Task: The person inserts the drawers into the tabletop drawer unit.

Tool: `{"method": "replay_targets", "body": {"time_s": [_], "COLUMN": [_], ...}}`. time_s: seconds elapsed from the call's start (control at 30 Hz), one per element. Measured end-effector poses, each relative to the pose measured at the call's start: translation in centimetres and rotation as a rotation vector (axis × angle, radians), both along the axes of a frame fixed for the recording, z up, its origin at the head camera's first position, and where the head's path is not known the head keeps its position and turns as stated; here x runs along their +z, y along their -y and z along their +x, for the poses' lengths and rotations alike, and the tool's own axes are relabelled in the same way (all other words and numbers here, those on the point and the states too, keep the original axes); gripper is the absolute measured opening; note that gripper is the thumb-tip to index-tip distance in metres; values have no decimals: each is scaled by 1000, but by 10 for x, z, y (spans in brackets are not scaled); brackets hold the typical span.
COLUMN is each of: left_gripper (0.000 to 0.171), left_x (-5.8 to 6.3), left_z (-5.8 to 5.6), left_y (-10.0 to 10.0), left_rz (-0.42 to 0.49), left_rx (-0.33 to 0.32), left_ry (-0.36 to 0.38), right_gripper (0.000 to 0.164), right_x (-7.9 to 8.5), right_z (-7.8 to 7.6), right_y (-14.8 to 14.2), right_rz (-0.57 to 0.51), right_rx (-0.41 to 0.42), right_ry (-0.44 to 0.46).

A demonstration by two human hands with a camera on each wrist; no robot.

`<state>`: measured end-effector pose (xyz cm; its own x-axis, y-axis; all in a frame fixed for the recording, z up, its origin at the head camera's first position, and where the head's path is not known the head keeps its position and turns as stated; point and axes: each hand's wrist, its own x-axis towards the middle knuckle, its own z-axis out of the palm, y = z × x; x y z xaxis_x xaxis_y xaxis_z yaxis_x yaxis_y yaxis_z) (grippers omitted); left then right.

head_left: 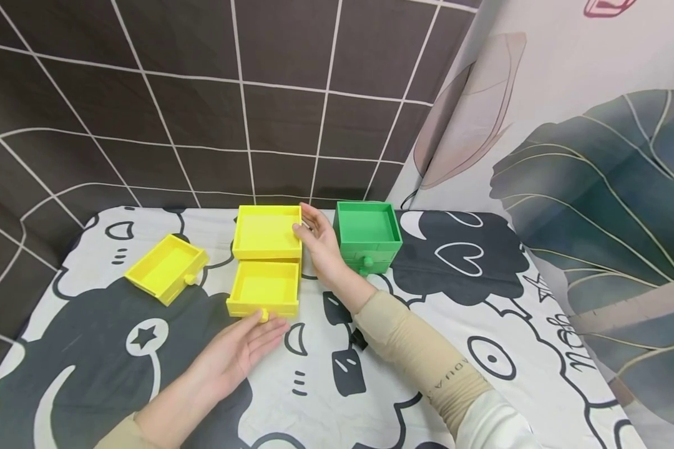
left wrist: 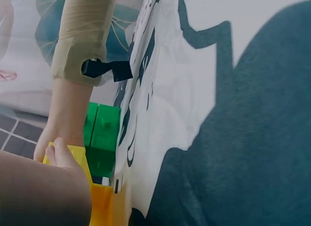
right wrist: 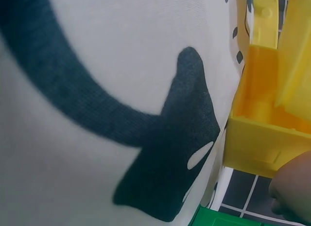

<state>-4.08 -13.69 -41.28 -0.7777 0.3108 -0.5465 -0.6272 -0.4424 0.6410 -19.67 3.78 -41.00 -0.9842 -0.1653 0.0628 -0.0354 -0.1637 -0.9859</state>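
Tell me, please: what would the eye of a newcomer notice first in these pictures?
The bright yellow box near the middle would probably stand out first, with the right hand at its right side; just in front, the left hand is at the knob of a yellow tray. A separate yellow drawer lies at the left and a green box stands to the right, all on boldly patterned cloth.

Bright, even head view, soft shadows, dimmer, hazier wrist views, cloth (right wrist: 116, 85) slightly blurred in the right one
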Motion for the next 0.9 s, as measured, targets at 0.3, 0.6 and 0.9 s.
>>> {"method": "replay_targets", "body": {"time_s": [0.3,0.6,0.9], "left_gripper": [39,44,40], "left_x": [7,9,6], "left_z": [-6,-9,-13], "left_y": [-2,-4,-3], "left_rz": [19,27,40], "left_rx": [13,14,14], "left_ry": [-12,-18,-42], "right_gripper": [56,57,58], "right_x": [-1,-2,-3], "right_z": [0,-1,0], "right_y": [0,0,-1], "right_rz": [15,19,10], "right_rx": [-11,-15,0], "right_ry": [14,13,-9]}}
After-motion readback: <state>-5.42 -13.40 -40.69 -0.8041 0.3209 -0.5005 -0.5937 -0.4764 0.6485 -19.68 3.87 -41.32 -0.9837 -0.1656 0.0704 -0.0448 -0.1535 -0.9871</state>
